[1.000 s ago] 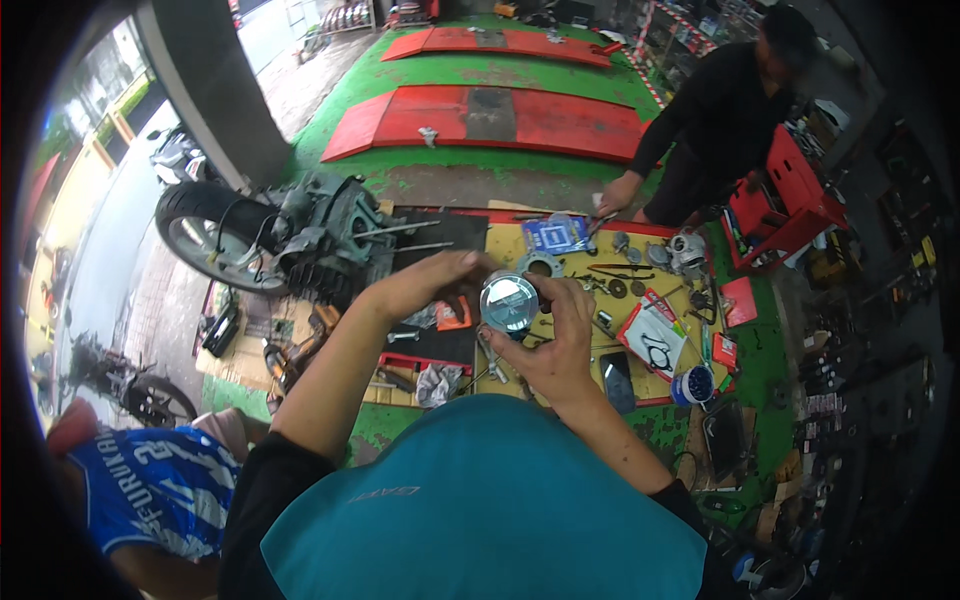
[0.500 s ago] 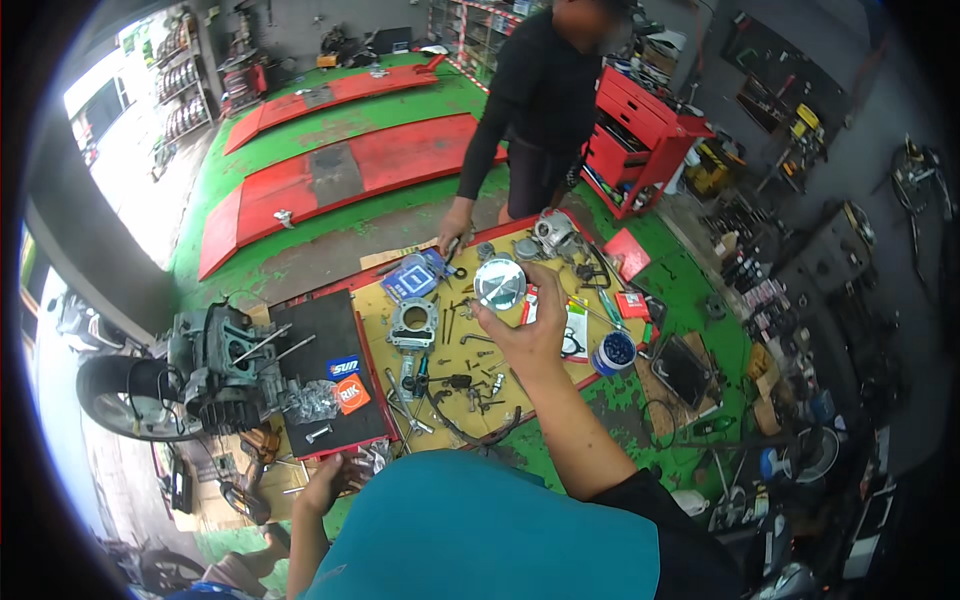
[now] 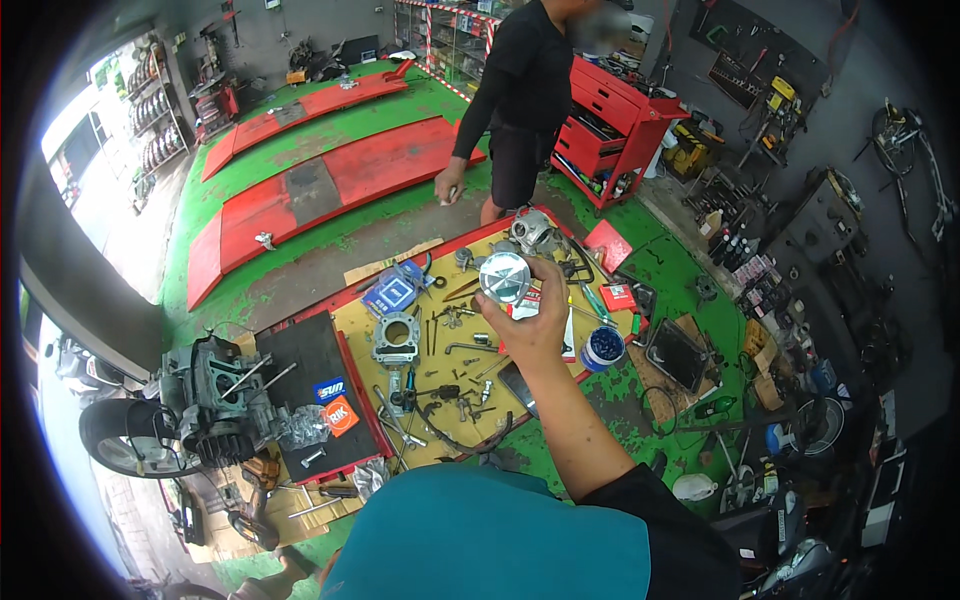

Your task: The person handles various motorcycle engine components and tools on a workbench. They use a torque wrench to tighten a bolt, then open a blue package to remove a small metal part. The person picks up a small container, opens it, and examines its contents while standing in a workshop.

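My right hand (image 3: pixel 540 322) is raised above the work table, its fingers and thumb closed round the edge of a shiny round metal piston (image 3: pixel 504 278). The piston's bright crown faces me. Beneath and beyond it on the yellow table top (image 3: pixel 410 372) lie a metal cylinder block (image 3: pixel 396 340), a blue box (image 3: pixel 394 291), a grey metal engine casting (image 3: pixel 531 232) and several bolts and small parts. A red-and-white packet (image 3: pixel 525 304) is partly hidden behind my right hand. My left hand does not show.
A partly stripped engine (image 3: pixel 215 400) with a wheel stands left of a black mat (image 3: pixel 300 375) holding small boxes and a plastic bag. A tub of dark blue stuff (image 3: pixel 603 348) sits right of my forearm. Across the table a person (image 3: pixel 520 100) stands near a red tool cabinet (image 3: pixel 610 130).
My left hand has dropped out of sight from the mat's near edge. The other person's hand has drawn back from the table. My right hand still holds up the piston.
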Available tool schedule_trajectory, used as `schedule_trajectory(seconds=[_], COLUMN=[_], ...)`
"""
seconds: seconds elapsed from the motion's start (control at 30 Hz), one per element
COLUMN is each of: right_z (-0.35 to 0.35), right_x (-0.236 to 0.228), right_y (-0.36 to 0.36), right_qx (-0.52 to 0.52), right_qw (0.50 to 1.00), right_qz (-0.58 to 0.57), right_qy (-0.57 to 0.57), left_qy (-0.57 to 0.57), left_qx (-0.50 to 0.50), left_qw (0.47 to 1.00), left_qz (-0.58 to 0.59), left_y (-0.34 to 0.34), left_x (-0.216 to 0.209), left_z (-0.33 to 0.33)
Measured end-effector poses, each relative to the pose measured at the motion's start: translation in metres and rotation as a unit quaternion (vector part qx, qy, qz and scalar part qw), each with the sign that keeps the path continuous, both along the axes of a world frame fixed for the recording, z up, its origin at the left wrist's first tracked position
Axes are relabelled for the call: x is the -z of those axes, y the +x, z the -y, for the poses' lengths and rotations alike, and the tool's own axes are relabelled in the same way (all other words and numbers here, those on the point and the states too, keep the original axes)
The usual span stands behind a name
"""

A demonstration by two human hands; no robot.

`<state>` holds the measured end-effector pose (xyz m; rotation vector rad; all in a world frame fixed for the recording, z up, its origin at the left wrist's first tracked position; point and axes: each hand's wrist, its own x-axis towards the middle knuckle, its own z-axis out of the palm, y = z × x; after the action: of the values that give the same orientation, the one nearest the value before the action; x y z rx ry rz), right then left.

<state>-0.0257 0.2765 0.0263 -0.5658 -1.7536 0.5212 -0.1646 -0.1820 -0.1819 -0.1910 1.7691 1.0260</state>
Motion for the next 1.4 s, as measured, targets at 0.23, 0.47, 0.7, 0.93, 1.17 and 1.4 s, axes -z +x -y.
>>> schedule_trajectory(seconds=[0.23, 0.47, 0.7, 0.93, 1.17, 1.4], right_z=[-0.008, -0.015, -0.026, -0.046, -0.063, -0.074], right_x=[0.001, 0.002, -0.002, 0.011, 0.025, 0.024], right_y=[0.000, 0.004, 0.018, 0.040, 0.062, 0.082], right_qx=[-0.010, 0.001, 0.063, 0.145, 0.216, 0.249], right_qw=[1.000, 1.000, 0.997, 0.989, 0.975, 0.963], right_qz=[-0.010, -0.002, 0.015, 0.009, 0.012, 0.016], right_qy=[0.001, 0.000, 0.037, -0.034, -0.056, -0.097], left_qy=[0.030, 0.068, 0.122, 0.143, 0.130, 0.124], left_qx=[-0.013, -0.044, -0.138, -0.210, -0.196, -0.121], left_qw=[0.999, 0.992, 0.941, 0.872, 0.885, 0.934], left_qz=[-0.028, -0.095, -0.284, -0.419, -0.402, -0.313], left_y=[-0.002, -0.023, -0.096, -0.154, -0.143, -0.104], left_x=[-0.007, -0.027, -0.099, -0.168, -0.162, -0.122], left_z=[-0.024, -0.038, -0.038, -0.028, -0.065, -0.127])
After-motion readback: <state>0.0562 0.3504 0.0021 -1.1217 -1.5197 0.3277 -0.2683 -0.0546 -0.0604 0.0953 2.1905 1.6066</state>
